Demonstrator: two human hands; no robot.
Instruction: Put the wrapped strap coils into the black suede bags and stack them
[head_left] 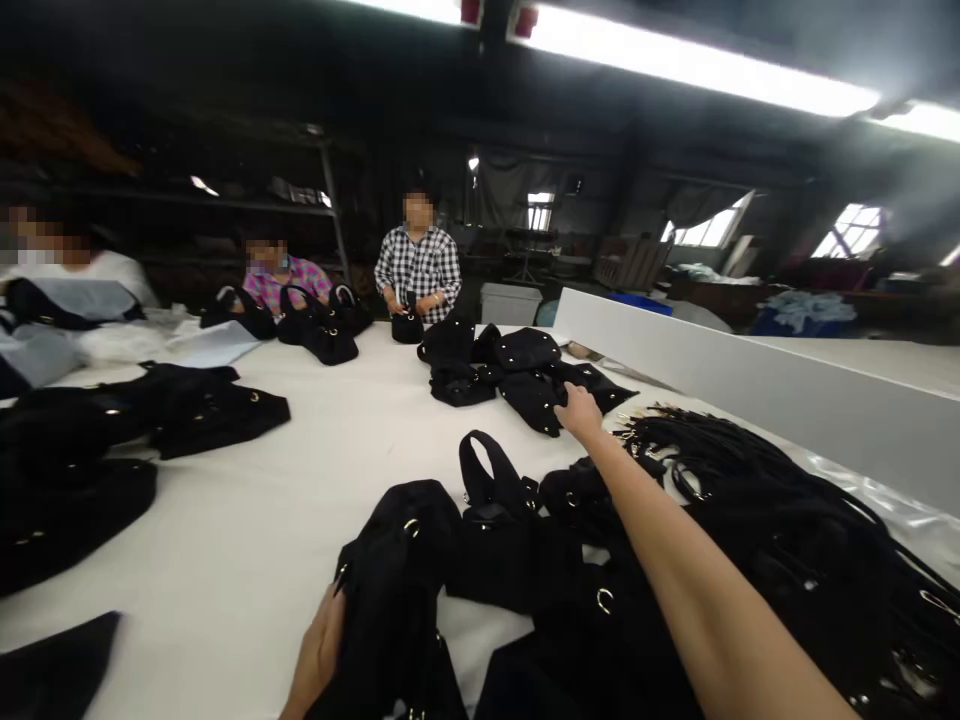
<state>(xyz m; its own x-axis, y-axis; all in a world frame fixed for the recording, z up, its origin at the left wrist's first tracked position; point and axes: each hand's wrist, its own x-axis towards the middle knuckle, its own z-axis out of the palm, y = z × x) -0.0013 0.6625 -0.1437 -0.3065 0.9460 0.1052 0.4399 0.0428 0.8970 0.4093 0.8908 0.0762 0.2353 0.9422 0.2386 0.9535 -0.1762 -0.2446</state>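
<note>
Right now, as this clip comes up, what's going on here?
At a white table, someone has their left hand against the side of a black bag. Their right hand reaches out to a farther heap of black bags; whether it grips one is unclear. Black straps with metal clips lie to the right. Across the table, a co-worker in a checked shirt holds a small black bag.
</note>
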